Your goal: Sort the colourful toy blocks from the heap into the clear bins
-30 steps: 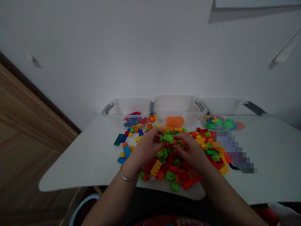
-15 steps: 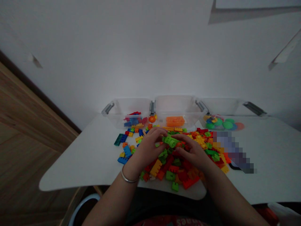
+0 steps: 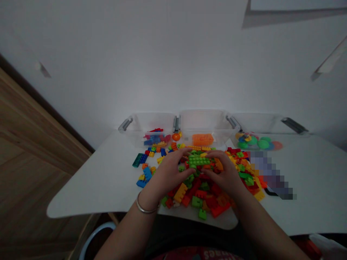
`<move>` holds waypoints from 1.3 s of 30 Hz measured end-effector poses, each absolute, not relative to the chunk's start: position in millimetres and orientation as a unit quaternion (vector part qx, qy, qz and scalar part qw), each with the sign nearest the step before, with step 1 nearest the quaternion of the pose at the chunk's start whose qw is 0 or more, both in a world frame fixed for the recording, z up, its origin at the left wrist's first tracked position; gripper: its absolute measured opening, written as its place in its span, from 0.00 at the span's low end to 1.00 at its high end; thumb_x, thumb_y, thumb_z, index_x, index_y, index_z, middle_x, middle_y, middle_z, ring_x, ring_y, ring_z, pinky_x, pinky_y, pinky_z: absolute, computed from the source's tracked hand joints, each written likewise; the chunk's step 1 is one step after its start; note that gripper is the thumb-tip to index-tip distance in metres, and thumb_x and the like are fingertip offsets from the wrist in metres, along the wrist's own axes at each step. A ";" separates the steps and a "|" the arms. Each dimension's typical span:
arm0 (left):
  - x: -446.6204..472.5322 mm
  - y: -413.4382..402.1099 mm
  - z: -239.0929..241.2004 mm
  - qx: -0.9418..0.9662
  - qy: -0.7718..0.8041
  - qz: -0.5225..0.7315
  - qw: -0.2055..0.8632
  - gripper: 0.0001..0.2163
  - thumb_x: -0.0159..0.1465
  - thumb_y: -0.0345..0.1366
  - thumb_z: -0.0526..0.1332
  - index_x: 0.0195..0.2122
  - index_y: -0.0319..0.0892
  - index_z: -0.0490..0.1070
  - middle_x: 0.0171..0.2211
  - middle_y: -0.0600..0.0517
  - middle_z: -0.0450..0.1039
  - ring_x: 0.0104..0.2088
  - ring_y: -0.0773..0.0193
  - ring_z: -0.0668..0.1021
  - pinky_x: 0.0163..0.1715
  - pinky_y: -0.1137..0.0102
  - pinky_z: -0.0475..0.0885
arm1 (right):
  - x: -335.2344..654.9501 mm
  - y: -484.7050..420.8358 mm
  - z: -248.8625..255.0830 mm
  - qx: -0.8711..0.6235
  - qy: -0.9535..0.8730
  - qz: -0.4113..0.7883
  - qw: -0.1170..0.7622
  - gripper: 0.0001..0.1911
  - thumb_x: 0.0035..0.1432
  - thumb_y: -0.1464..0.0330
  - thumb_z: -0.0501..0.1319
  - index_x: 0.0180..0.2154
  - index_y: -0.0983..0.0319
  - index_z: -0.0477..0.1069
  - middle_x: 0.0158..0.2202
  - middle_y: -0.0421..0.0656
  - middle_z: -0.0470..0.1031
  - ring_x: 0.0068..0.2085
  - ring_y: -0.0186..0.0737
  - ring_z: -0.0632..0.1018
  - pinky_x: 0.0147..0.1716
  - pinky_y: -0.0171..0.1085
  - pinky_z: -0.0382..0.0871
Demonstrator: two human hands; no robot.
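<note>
A long green building brick [image 3: 199, 161], its studs facing me, is held between my two hands above a heap of loose toy bricks. My left hand [image 3: 172, 171] grips the brick's left end, its thumb on the near side and its fingers on the far side. Around the right end curl the fingers and thumb of my right hand [image 3: 223, 168]. Just below both hands lie red bricks, a yellow brick [image 3: 180, 192] and a green brick [image 3: 196, 202]. The hands partly hide the heap.
Three clear plastic bins stand against the wall: a left bin [image 3: 151, 119] with red and blue pieces, a middle bin [image 3: 202, 117] with an orange piece, and a right bin [image 3: 256, 121] with round pieces. A blurred-out object [image 3: 268, 173] lies right on the white table [image 3: 94, 180].
The green brick has turned from pointing toward me to lying crosswise, studs now in view. My hands have spread slightly apart to its two ends.
</note>
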State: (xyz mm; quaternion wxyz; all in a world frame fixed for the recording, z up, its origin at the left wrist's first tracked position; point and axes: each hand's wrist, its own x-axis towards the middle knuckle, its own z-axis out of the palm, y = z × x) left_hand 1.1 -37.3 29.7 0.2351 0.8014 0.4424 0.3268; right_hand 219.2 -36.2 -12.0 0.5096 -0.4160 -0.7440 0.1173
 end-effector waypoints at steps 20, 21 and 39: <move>-6.3 -31.7 30.8 0.786 0.465 0.391 0.114 0.17 0.55 0.34 0.67 0.46 0.46 0.70 0.42 0.50 0.76 0.41 0.59 0.78 0.41 0.63 0.74 | 217.6 -41.7 -9.2 -0.448 -0.748 0.093 0.481 0.14 0.59 0.65 0.61 0.48 0.56 0.67 0.48 0.47 0.75 0.50 0.47 0.76 0.50 0.50 0.70; -9.2 -28.3 30.9 0.775 0.473 0.406 0.111 0.17 0.55 0.33 0.66 0.45 0.45 0.70 0.42 0.50 0.76 0.41 0.59 0.77 0.41 0.64 0.74 | 218.1 -41.8 -9.1 -0.448 -0.750 0.091 0.478 0.15 0.59 0.65 0.60 0.48 0.56 0.67 0.48 0.47 0.75 0.50 0.47 0.76 0.50 0.50 0.70; -70.4 23.7 43.6 0.600 0.657 0.424 -0.169 0.16 0.59 0.37 0.62 0.49 0.43 0.71 0.45 0.46 0.72 0.47 0.51 0.73 0.51 0.58 0.67 | 218.3 -41.0 -10.3 -0.470 -0.734 0.124 0.474 0.14 0.59 0.65 0.58 0.47 0.55 0.70 0.46 0.46 0.76 0.48 0.47 0.76 0.49 0.48 0.70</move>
